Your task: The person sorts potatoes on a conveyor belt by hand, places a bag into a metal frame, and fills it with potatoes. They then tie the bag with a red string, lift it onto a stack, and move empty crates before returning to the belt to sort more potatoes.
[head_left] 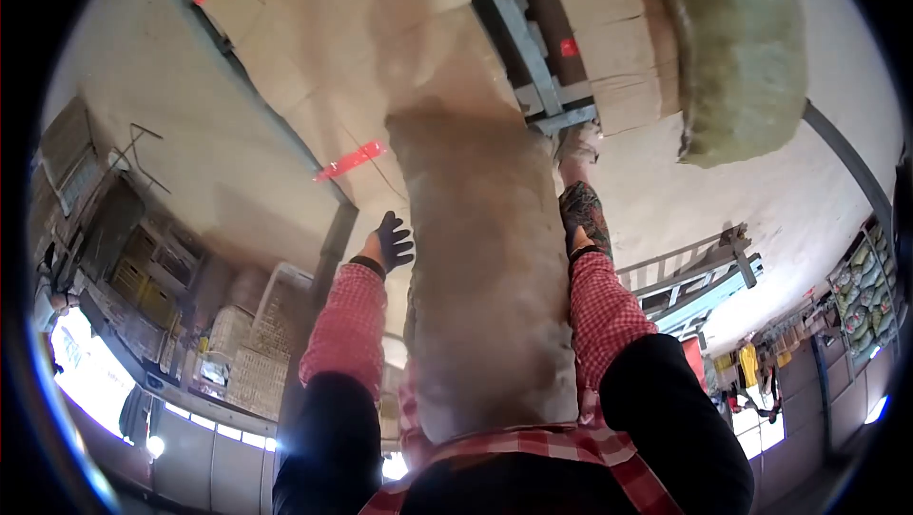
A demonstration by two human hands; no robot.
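Note:
A large brown, oblong, sack-like bundle (485, 258) fills the middle of the view, its near end reaching my red checked apron (533, 444). At its left edge is my left hand (392, 241) in a dark glove. The fingers are spread and point towards the bundle, a narrow gap showing between them. My right hand (576, 237) lies against the bundle's right edge, with its fingers hidden. Just beyond that hand, a limb in patterned cloth (587, 209) stretches forward. A greenish bundle (747, 49) of similar shape lies at the upper right.
Cardboard sheets (314, 49) with red tape (350, 161) spread out ahead. Grey metal framing (521, 35) stands between them. White wire crates (257, 353) are at the left. A metal rack (699, 272) sits at the right, with stacked filled bags (864, 291) farther off.

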